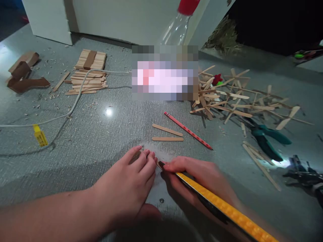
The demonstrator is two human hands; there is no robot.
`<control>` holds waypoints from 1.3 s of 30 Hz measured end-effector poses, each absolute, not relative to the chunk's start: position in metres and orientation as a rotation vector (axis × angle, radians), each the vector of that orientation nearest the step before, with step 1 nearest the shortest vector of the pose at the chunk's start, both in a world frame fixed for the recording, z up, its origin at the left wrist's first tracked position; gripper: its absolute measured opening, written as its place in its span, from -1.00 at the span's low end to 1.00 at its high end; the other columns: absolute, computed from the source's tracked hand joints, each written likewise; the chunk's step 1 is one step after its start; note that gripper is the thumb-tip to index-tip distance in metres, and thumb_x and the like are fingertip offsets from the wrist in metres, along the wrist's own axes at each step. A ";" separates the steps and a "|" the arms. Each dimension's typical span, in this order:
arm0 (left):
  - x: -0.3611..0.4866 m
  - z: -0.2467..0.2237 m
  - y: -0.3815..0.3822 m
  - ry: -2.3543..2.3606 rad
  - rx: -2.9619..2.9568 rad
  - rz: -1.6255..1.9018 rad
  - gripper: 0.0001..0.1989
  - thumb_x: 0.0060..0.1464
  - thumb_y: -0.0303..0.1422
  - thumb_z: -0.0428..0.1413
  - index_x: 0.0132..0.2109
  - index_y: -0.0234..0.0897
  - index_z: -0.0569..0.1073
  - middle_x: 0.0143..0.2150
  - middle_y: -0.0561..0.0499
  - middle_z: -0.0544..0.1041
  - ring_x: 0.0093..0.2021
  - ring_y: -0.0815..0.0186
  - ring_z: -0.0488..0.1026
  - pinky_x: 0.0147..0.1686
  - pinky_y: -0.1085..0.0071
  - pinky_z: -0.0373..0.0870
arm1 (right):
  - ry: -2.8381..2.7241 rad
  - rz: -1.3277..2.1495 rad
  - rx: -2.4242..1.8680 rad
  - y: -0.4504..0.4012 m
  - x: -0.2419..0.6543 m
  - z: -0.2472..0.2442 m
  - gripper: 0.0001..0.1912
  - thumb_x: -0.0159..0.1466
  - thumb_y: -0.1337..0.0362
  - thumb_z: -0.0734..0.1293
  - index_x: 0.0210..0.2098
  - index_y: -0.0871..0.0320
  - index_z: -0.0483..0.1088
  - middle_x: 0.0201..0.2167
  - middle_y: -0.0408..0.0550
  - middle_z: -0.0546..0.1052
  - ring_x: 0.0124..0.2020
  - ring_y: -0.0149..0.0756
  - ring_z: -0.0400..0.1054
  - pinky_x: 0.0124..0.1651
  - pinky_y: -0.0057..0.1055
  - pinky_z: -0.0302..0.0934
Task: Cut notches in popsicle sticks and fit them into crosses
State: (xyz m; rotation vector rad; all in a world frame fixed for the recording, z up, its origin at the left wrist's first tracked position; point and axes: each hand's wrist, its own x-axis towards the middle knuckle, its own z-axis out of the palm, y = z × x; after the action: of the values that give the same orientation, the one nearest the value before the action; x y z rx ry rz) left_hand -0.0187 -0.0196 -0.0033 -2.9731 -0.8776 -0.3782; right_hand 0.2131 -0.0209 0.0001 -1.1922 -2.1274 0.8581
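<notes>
My left hand [133,178] presses its fingertips down on a wooden craft stick [159,164], most of which they hide. In my right hand [199,178] is a yellow-and-black utility knife [217,198], its dark tip right beside my left fingertips and touching or nearly touching the stick's end. The long handle runs off the bottom right edge. Just beyond my hands lie two loose craft sticks [167,138] and a red pencil [189,131].
Bundled craft sticks [93,80] and brown paper strips [24,75] lie at the back left, near a white cable [78,95]. Crossed stick pieces [237,104] and green-handled pliers [267,141] are on the right. A clear red-capped bottle [175,30] stands behind a pixelated patch.
</notes>
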 end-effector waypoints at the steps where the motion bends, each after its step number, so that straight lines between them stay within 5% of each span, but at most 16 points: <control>1: -0.019 -0.003 -0.020 -0.881 -2.969 -0.382 -0.07 0.14 0.35 0.08 0.17 -0.51 0.56 0.18 -0.28 0.61 0.16 -0.04 0.55 0.31 0.04 0.16 | -2.139 0.862 -1.205 -0.022 0.213 0.001 -0.83 0.36 0.41 0.34 -0.20 -0.04 0.43 -0.37 -0.20 0.66 -0.43 -0.27 0.60 -0.30 -0.36 0.53; 20: -0.025 -0.007 -0.016 -0.860 -3.105 -0.315 -0.15 0.28 0.24 0.01 0.20 -0.54 0.52 0.25 -0.29 0.55 0.23 -0.04 0.49 0.32 0.04 0.25 | -2.062 0.740 -1.190 -0.029 0.216 -0.006 -0.85 0.36 0.37 0.36 -0.21 -0.07 0.42 -0.39 -0.20 0.68 -0.46 -0.22 0.62 -0.41 -0.36 0.54; 27: -0.025 -0.012 -0.017 -0.867 -3.101 -0.349 -0.20 0.32 0.19 0.01 0.22 -0.54 0.50 0.28 -0.31 0.52 0.25 -0.05 0.45 0.33 0.01 0.24 | -2.000 0.665 -1.153 -0.035 0.218 -0.013 -0.78 0.31 0.44 0.39 -0.17 -0.05 0.47 -0.31 -0.21 0.72 -0.35 -0.27 0.67 -0.24 -0.44 0.58; 39: -0.025 -0.015 -0.019 -0.866 -3.085 -0.336 -0.21 0.35 0.16 -0.01 0.26 -0.53 0.48 0.31 -0.31 0.50 0.28 -0.04 0.42 0.32 0.04 0.25 | -1.974 0.730 -1.173 -0.026 0.212 -0.007 -0.83 0.32 0.42 0.37 -0.22 -0.03 0.49 -0.36 -0.13 0.72 -0.38 -0.23 0.67 -0.32 -0.45 0.56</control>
State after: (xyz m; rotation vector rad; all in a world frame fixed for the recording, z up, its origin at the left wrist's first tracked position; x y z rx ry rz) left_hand -0.0254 -0.0192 -0.0147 -3.0851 -0.8664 -0.3360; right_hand 0.2121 -0.0263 -0.0073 -1.1727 -1.9738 0.7301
